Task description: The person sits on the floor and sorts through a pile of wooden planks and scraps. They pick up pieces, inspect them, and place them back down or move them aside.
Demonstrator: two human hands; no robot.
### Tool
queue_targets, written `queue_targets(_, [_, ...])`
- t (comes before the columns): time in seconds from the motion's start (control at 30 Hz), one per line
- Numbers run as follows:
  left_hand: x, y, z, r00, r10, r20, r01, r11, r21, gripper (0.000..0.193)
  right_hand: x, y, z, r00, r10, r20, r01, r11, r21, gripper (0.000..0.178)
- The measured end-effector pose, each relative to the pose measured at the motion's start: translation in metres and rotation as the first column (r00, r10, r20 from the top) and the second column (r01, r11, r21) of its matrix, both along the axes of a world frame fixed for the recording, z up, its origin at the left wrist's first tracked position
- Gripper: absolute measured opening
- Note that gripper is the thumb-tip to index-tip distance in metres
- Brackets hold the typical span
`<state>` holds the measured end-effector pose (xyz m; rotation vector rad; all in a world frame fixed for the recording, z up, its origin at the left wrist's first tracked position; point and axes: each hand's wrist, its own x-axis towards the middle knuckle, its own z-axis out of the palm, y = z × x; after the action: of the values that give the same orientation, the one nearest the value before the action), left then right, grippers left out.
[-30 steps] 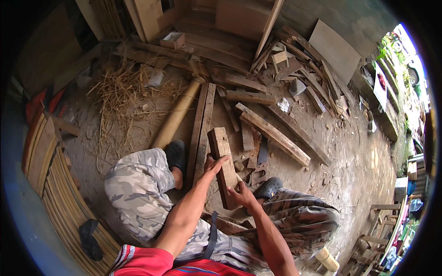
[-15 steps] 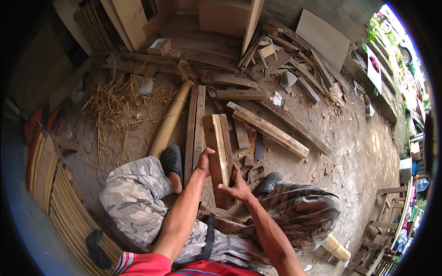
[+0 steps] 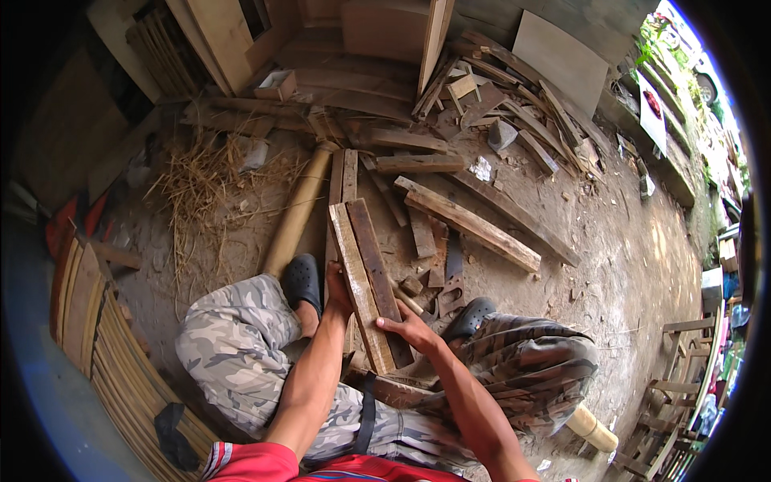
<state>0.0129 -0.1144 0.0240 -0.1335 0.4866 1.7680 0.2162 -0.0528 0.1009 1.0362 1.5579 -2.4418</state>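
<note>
Between my knees I hold two short wooden boards pressed side by side, one with a pale rough face point(image 3: 358, 285) and one dark brown point(image 3: 376, 269). My left hand point(image 3: 338, 291) grips their left side, its fingers partly hidden behind the wood. Around the lower right side wraps my right hand point(image 3: 411, 328), its thumb lying on the dark board. The boards tilt upward and away from me. Just beyond my right hand, a wooden handle point(image 3: 408, 300) shows partly behind the boards. A handsaw point(image 3: 453, 281) lies on the ground by my right foot.
Long beams point(image 3: 474, 225) lie on the dirt floor ahead. A bamboo pole point(image 3: 299, 209) and straw point(image 3: 201, 181) are at the left. Scrap wood point(image 3: 522, 104) is heaped at the far right. Curved slats point(image 3: 120, 361) stand near left; wooden frames point(image 3: 675, 386) stand at the right.
The boards have turned in my hands, so the pale face now shows broadly and their top has swung left. My left hand has shifted left and slightly down.
</note>
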Motion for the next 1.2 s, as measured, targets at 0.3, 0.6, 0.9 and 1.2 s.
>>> queue_targets(0.3, [0.015, -0.003, -0.004, 0.994, -0.062, -0.095, 0.065, 0.998, 0.021, 0.087, 0.008, 0.000, -0.001, 0.999, 0.031, -0.014, -0.032, 0.990, -0.134, 0.102])
queue_targets(0.6, [0.014, -0.004, -0.020, 0.988, -0.100, -0.118, 0.098, 0.995, -0.019, 0.087, 0.010, -0.001, -0.003, 1.000, 0.015, -0.025, -0.019, 0.982, -0.186, 0.099])
queue_targets(0.9, [0.028, -0.002, -0.019, 0.998, -0.049, 0.029, 0.051, 0.996, -0.068, 0.065, 0.015, 0.002, 0.001, 1.000, 0.011, -0.001, -0.011, 0.967, -0.255, 0.097])
queue_targets(1.2, [0.029, -0.001, -0.022, 0.991, -0.130, -0.020, 0.129, 0.990, -0.065, 0.068, 0.019, -0.004, -0.003, 0.999, 0.041, -0.032, -0.048, 0.958, -0.283, 0.101])
